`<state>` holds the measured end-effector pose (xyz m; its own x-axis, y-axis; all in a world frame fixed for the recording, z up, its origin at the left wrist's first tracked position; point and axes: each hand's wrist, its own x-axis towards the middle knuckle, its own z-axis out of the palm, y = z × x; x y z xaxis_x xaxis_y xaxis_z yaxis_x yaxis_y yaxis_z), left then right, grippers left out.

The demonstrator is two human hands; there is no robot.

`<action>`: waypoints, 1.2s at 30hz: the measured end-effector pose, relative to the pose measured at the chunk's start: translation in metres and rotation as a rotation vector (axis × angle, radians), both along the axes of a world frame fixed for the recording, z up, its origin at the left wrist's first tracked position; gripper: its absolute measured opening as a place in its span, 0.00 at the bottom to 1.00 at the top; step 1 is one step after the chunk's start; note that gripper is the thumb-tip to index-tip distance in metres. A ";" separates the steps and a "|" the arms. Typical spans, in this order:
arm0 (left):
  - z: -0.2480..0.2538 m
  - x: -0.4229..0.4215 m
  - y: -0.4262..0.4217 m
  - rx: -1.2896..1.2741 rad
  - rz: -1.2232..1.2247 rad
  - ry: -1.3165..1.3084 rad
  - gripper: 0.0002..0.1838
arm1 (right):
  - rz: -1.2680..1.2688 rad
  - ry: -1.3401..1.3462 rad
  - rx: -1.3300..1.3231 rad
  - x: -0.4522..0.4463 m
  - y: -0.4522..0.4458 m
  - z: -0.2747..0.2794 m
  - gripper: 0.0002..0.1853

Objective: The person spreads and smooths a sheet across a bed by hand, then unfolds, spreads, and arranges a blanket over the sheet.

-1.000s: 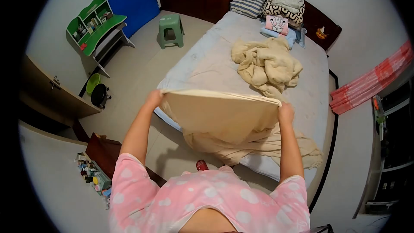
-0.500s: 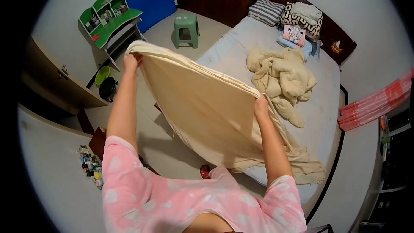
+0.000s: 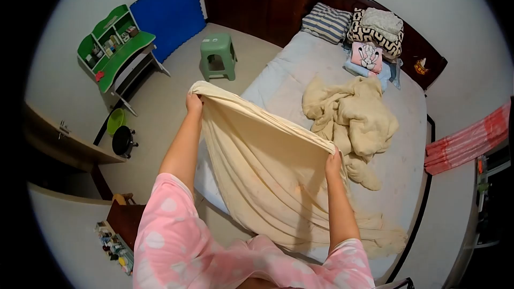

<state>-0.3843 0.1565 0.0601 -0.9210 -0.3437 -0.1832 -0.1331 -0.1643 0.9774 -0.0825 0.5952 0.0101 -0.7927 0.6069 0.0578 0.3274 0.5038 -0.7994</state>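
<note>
Left hand (image 3: 195,104) and right hand (image 3: 333,165) are both clamped on 1 edge of the cream sheet (image 3: 257,155), which hangs at the bed's near end (image 3: 210,183). Looks mid-spread imo; next move probably needs that edge taut.

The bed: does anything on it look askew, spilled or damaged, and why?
A beige bundle looks untidy: it lies heaped on the bed, crumpled rather than spread. The held cream cloth hangs in folds over the near end. No obvious spill or damage shows.
</note>
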 end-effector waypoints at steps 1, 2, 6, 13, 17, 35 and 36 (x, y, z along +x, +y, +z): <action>-0.011 -0.019 0.001 -0.013 0.007 -0.020 0.15 | -0.010 0.010 -0.021 -0.017 0.003 -0.006 0.21; -0.023 -0.035 0.004 -0.021 0.012 -0.038 0.15 | -0.008 0.058 -0.017 -0.033 0.008 -0.011 0.21; -0.069 -0.094 0.021 0.035 -0.016 -0.047 0.15 | -0.012 0.141 0.041 -0.084 0.027 -0.015 0.24; -0.124 -0.211 0.091 -0.043 -0.120 -0.031 0.15 | -0.225 0.005 0.005 -0.158 0.060 -0.065 0.26; -0.172 -0.265 0.140 -0.206 -0.340 0.012 0.20 | -0.313 -0.104 0.017 -0.194 0.076 -0.101 0.28; -0.375 -0.113 0.157 -1.425 -1.152 -0.330 0.53 | -0.014 -1.125 0.140 -0.280 0.018 -0.318 0.56; -0.377 -0.114 0.159 -1.419 -1.157 -0.320 0.54 | -0.015 -1.150 0.136 -0.280 0.020 -0.318 0.57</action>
<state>-0.4979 0.3160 -0.3171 -0.7724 0.3198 -0.5488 0.2476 0.9472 0.2036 -0.3627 0.6154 -0.3076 -0.4126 0.6604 -0.6273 0.8325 0.5529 0.0345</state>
